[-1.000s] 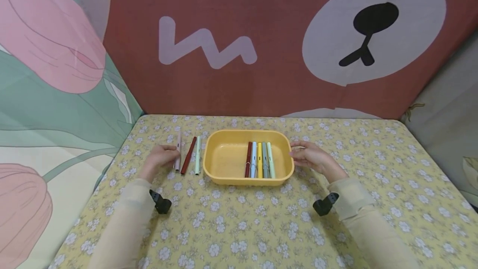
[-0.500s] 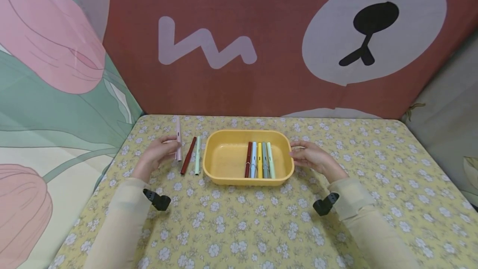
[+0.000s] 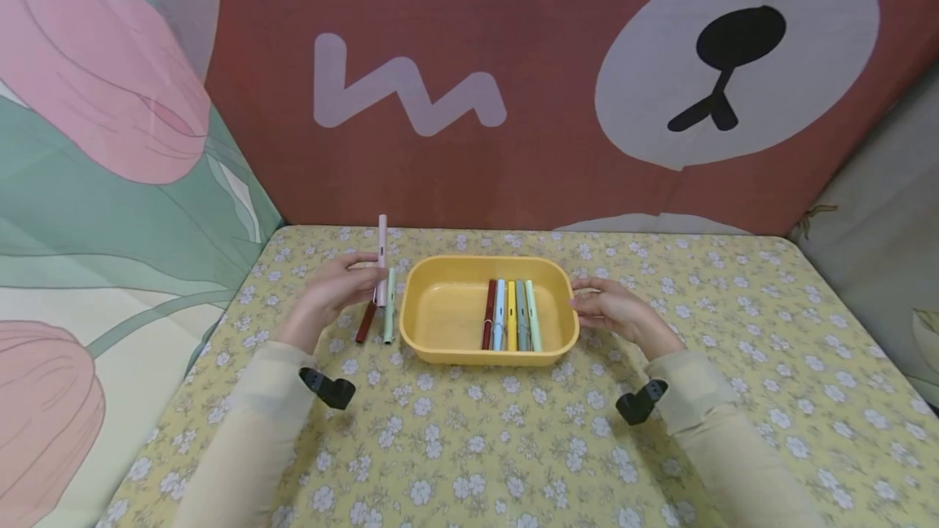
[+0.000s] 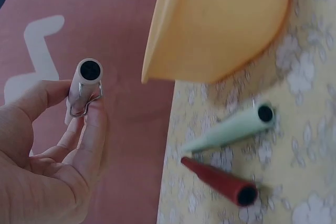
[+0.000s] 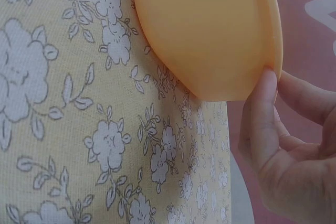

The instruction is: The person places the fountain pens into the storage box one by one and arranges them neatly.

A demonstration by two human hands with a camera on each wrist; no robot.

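Observation:
My left hand (image 3: 339, 290) pinches a pale pink pen (image 3: 382, 247) between thumb and fingers, raised above the table. Its wire clip and dark round end face the camera in the left wrist view. Below it lie a dark red pen (image 3: 366, 322), partly hidden by the pink one, and a mint green pen (image 3: 390, 312). My right hand (image 3: 614, 306) grips the right end of a yellow plastic tray (image 3: 440, 357) at its rim. Side by side in the tray's right half lie a dark red pen (image 3: 488, 312), a light blue, a yellow, a grey-blue and a pale green one.
A yellow flowered cloth (image 3: 469, 455) covers the table. Behind it hangs a red-brown printed fabric (image 3: 440, 178), and printed fabric (image 3: 110, 210) also closes off the left side. The table's back edge runs just beyond the tray.
My left hand has lifted the pale pink pen off the cloth and carried it right, over the dark red pen. The right hand and the tray have stayed in place.

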